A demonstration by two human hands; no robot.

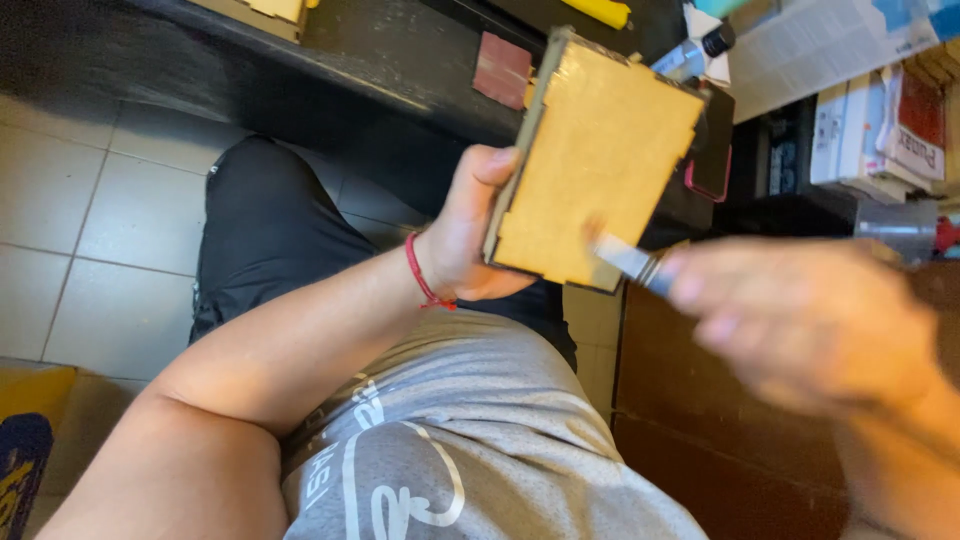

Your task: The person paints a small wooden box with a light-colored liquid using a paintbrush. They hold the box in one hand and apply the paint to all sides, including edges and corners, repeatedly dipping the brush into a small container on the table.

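Dark workbench (400,50) spans the top, tiled floor (90,230) below. Left hand (465,235) clasps a wooden box (595,165) by its edge, tilted, broad face up, above the lap. Right hand (800,320), blurred, pinches a small brush (628,260), tip touching the box's lower corner. Best kept steady: firm box, light strokes.

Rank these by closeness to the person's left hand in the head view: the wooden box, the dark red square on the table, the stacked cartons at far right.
1. Wooden box: held in the left hand.
2. Dark red square: on the table above the hand.
3. Stacked cartons: far right, beyond the box.
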